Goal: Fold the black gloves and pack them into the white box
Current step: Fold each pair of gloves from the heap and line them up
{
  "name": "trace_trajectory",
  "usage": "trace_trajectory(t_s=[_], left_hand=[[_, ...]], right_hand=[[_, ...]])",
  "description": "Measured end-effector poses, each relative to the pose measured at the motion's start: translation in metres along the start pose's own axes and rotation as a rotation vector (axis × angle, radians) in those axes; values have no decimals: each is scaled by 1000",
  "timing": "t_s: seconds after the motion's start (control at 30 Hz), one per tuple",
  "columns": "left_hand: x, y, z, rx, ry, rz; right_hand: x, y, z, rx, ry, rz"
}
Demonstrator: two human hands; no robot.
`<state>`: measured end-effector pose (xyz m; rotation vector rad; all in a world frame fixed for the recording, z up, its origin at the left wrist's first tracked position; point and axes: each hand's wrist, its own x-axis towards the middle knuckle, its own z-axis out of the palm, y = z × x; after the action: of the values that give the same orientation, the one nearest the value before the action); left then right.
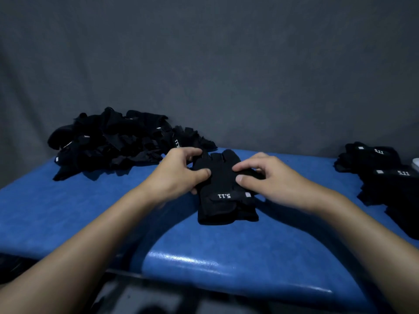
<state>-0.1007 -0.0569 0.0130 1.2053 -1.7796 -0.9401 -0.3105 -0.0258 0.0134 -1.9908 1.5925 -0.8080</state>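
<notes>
A grey cloth (pixel 204 53) fills the upper half of the frame, and a blue padded table (pixel 90 211) spans the lower half. On the table at the upper left lies a loose pile of black gloves (pixel 108 141), not yet folded. At the right edge sits a neater stack of folded gloves (pixel 385 177). A pale sliver (pixel 416 163) beside that stack may be the white box, but too little shows to tell.

At the centre lies the glove (pixel 224 200) being worked on, cuff toward the bottom of the frame and fingers toward the top. It looks like two gloves laid together, though that is unclear. The left hand (pixel 176 175) grips its left edge, thumb on top and fingers curled round the finger end. The right hand (pixel 272 180) pinches its right edge.

To fold well, both hands should probably square the edges first. They should then bring the finger end down toward the strap (pixel 226 196) with the white lettering and press the crease flat so it matches the stack.
</notes>
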Motion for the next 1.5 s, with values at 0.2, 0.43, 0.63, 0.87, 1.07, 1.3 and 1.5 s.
trace_trajectory(t_s=[0.2, 0.43, 0.63, 0.87, 1.07, 1.3, 1.5], left_hand=[[-4, -6, -1, 94, -11, -6], [0, -15, -3, 174, -88, -86], [-10, -5, 3, 358, -66, 237], [-18, -12, 12, 663, -301, 163], [-21, -12, 11, 723, -381, 159], [-24, -11, 10, 696, -369, 179], [-24, -13, 12, 725, -367, 190]], right_hand=[[-5, 1, 2, -46, -57, 28], [-4, 6, 0, 108, -83, -11], [-2, 12, -9, 213, 44, 94], [-7, 14, -20, 213, -88, 145], [-2, 19, -17, 88, -4, 52], [-1, 18, -16, 83, 174, -78], [-8, 15, -18, 360, 137, 70]])
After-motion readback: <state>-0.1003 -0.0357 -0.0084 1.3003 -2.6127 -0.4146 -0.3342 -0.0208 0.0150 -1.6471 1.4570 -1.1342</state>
